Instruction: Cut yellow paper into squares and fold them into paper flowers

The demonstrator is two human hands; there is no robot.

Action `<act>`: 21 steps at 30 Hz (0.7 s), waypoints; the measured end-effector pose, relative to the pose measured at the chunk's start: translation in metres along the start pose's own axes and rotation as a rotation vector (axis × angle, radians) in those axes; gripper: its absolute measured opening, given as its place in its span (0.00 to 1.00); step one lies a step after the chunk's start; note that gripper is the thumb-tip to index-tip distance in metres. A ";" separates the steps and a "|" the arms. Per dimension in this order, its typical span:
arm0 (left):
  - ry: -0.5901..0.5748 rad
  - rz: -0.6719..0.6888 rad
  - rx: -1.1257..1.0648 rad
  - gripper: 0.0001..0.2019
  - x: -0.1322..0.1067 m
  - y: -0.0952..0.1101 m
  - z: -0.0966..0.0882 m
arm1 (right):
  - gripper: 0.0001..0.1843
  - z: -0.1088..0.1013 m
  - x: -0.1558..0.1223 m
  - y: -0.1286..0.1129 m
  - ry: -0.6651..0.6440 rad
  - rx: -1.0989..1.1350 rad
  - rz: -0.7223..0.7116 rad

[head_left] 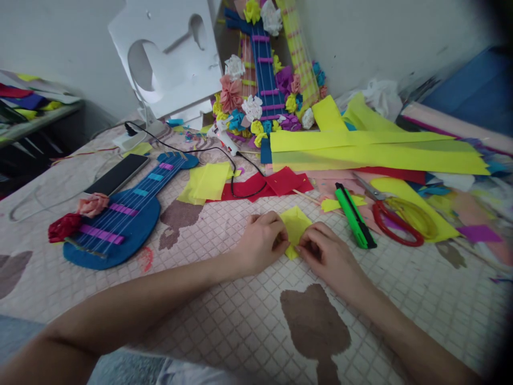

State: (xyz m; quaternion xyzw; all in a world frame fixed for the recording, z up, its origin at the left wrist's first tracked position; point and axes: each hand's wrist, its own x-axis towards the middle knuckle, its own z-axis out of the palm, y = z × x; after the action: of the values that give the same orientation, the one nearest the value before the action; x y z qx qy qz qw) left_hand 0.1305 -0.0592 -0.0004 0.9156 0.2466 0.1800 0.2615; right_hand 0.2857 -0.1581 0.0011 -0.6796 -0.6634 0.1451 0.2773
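Observation:
A small folded piece of yellow paper [295,225] lies on the quilted pink cloth [224,299] in the middle. My left hand [262,241] pinches its left edge with fingers closed. On the other side my right hand [329,255] grips the paper's right lower edge, fingers curled. Both hands rest on the cloth.
A green utility knife [355,215] and red-handled scissors [395,214] lie right of my hands. Yellow paper strips [372,149], red felt pieces [272,184], a glue gun [224,136] with black cord, a blue felt guitar [124,219] with paper roses, a phone [118,174] and a flowered guitar [264,80] surround them.

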 end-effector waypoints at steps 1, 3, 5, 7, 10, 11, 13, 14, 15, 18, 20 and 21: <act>-0.001 -0.001 0.005 0.01 0.000 0.000 0.000 | 0.06 0.000 0.000 -0.001 -0.004 -0.001 0.005; -0.007 -0.005 0.015 0.01 -0.001 0.001 -0.001 | 0.06 0.000 0.000 -0.001 -0.007 -0.008 0.016; -0.018 -0.009 0.022 0.01 -0.001 0.002 -0.001 | 0.06 0.001 -0.001 -0.001 -0.003 -0.005 0.021; -0.015 -0.006 0.024 0.01 -0.002 0.003 -0.001 | 0.05 0.002 -0.002 -0.001 0.009 0.007 0.022; 0.003 0.000 0.014 0.01 -0.003 0.004 -0.001 | 0.06 0.003 -0.002 0.000 -0.001 0.033 0.003; 0.007 0.001 0.012 0.01 -0.003 0.004 -0.001 | 0.07 0.003 -0.003 -0.001 -0.010 0.039 -0.003; 0.009 0.005 0.019 0.01 -0.004 0.004 0.000 | 0.07 0.003 -0.002 -0.001 -0.017 0.047 -0.012; 0.007 0.009 0.026 0.01 -0.004 0.003 0.000 | 0.07 0.003 -0.002 -0.001 -0.014 0.048 -0.012; 0.006 0.013 0.035 0.01 -0.004 0.003 0.000 | 0.07 0.003 -0.002 -0.002 -0.012 0.048 -0.010; -0.006 0.030 0.045 0.03 -0.004 0.001 0.000 | 0.06 0.002 -0.002 -0.002 -0.007 0.057 -0.022; -0.021 0.039 0.028 0.03 -0.004 0.000 -0.001 | 0.06 0.002 -0.002 -0.002 -0.012 0.064 -0.032; -0.027 0.037 0.015 0.04 -0.004 0.000 -0.002 | 0.06 0.002 -0.002 -0.001 -0.015 0.067 -0.033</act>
State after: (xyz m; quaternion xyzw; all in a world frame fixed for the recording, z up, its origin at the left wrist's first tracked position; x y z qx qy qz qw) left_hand 0.1264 -0.0604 -0.0001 0.9244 0.2271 0.1706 0.2547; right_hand 0.2835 -0.1597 0.0002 -0.6577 -0.6715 0.1675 0.2974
